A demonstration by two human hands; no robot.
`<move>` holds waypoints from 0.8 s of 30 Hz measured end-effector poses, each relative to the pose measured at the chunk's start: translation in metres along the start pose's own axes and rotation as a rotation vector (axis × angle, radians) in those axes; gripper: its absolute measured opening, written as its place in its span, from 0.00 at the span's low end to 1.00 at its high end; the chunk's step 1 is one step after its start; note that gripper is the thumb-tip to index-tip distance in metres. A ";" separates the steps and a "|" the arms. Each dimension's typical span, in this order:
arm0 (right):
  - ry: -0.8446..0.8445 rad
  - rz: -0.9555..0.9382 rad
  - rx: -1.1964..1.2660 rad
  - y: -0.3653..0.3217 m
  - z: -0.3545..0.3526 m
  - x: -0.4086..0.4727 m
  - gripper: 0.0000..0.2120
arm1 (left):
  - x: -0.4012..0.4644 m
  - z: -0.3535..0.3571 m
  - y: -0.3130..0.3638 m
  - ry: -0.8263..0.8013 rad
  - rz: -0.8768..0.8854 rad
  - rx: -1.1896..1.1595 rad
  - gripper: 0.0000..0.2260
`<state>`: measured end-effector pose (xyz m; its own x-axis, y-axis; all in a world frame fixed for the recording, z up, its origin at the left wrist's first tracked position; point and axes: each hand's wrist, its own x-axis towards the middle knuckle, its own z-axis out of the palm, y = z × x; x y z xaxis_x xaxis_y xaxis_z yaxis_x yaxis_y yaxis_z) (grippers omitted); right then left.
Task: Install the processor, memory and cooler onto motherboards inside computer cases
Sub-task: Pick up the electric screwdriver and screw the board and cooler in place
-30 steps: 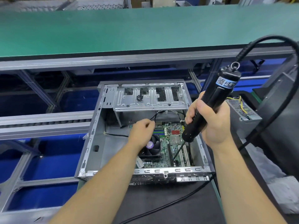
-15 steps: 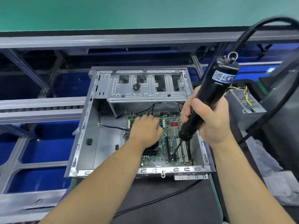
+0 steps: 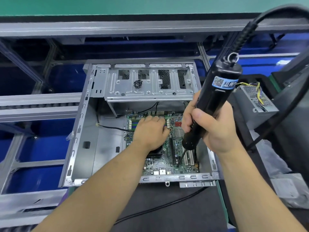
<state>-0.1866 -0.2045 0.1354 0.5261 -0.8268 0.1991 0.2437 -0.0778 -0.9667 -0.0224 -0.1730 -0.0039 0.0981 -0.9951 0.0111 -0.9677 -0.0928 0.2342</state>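
left hand (image 3: 151, 131) lies flat, fingers spread, pressing the black square cooler (image 3: 156, 152) onto the green motherboard (image 3: 168, 166) inside the open grey metal case (image 3: 80, 131), likely steadying it; right hand (image 3: 215, 129) grips a black electric screwdriver (image 3: 212, 104), tip down, ready for fastening.

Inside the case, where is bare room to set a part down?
Bare metal floor between the case's left wall and the motherboard. Crowded on the board: left hand on the cooler, right hand gripping the screwdriver.

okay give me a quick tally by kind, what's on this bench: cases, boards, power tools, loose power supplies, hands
Computer case: 1
Motherboard: 1
Electric screwdriver: 1
Loose power supply: 1
Hands: 2, left hand and right hand
Total: 6
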 end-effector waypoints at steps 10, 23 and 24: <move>-0.023 0.052 0.002 0.005 0.000 -0.005 0.18 | 0.001 -0.001 0.000 -0.016 -0.020 -0.020 0.09; -0.060 0.075 0.012 0.012 -0.005 -0.004 0.23 | 0.001 0.000 0.001 0.011 -0.052 -0.029 0.06; -0.062 0.077 0.026 0.013 -0.005 -0.004 0.22 | 0.001 0.000 0.001 0.016 -0.052 -0.028 0.06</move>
<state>-0.1895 -0.2044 0.1213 0.5933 -0.7937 0.1344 0.2207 -0.0002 -0.9753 -0.0234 -0.1744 -0.0036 0.1520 -0.9883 0.0134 -0.9544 -0.1432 0.2619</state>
